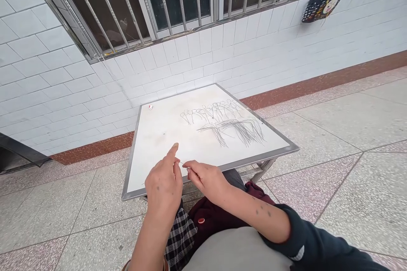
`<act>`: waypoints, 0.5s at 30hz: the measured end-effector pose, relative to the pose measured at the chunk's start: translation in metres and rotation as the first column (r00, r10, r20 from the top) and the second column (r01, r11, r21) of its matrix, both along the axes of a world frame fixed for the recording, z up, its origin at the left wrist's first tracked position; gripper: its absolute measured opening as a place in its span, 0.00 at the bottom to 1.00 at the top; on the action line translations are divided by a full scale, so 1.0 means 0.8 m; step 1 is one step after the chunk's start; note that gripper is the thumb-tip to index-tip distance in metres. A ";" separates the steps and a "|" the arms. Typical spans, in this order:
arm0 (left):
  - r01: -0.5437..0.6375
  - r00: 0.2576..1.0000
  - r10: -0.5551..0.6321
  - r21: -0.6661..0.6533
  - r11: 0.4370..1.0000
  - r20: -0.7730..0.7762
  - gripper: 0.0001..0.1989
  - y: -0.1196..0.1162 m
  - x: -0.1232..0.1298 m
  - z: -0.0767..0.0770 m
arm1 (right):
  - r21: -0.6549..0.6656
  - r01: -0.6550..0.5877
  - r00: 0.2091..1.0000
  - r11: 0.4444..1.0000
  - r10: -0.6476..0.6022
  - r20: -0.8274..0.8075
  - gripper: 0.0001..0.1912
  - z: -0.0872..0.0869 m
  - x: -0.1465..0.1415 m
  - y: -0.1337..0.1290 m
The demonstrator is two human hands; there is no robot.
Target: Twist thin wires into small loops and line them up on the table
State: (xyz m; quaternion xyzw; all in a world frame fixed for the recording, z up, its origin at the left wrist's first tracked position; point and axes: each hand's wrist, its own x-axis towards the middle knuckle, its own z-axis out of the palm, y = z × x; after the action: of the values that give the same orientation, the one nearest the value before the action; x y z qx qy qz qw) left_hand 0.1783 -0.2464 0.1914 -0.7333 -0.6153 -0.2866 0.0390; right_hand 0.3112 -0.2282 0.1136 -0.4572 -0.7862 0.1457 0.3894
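Observation:
My left hand is over the near edge of the white table, its index finger stretched forward. Its thumb and other fingers are closed on one end of a thin strand. Close beside it, my right hand pinches the strand's other end between thumb and index finger. Whether the strand is wire or thread I cannot tell. On the right half of the table lie a row of thin dark looped strands and, nearer me, a loose bunch of long dark strands.
A small red-and-white object sits near the table's far left corner. Behind the table is a white tiled wall with barred windows. A dark dotted basket hangs at the right. Speckled floor surrounds the table.

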 end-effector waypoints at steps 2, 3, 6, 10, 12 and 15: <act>-0.006 1.000 0.006 -0.005 1.000 0.003 0.22 0.000 0.002 0.001 | 0.056 0.044 0.999 0.998 -0.045 0.019 0.12 -0.003 -0.003 0.002; -0.014 1.000 0.014 -0.007 1.000 0.006 0.22 -0.001 0.003 0.002 | 0.080 0.059 0.998 0.995 -0.061 0.021 0.12 -0.005 -0.004 0.002; -0.029 0.999 0.030 -0.014 0.999 0.017 0.22 -0.001 0.005 0.003 | 0.126 0.081 0.996 0.989 -0.084 0.014 0.12 -0.010 -0.005 0.004; -0.014 1.000 0.015 -0.028 1.000 0.026 0.22 -0.002 0.005 0.003 | 0.144 0.078 0.997 0.987 -0.076 -0.018 0.12 -0.015 -0.005 0.006; -0.010 1.000 0.011 -0.031 0.999 0.024 0.22 -0.003 0.004 0.003 | 0.135 0.065 0.998 0.989 -0.061 -0.036 0.13 -0.015 -0.004 0.007; -0.008 1.000 0.009 -0.029 1.000 0.026 0.22 -0.004 0.006 0.004 | 0.106 0.060 0.997 0.993 -0.054 -0.059 0.13 -0.014 -0.004 0.008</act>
State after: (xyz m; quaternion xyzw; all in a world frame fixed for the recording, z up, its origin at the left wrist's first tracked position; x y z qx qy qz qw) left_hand 0.1831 -0.2497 0.1943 -0.7274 -0.6230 -0.2869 0.0215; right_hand 0.3081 -0.2222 0.1026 -0.4536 -0.7684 0.1047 0.4392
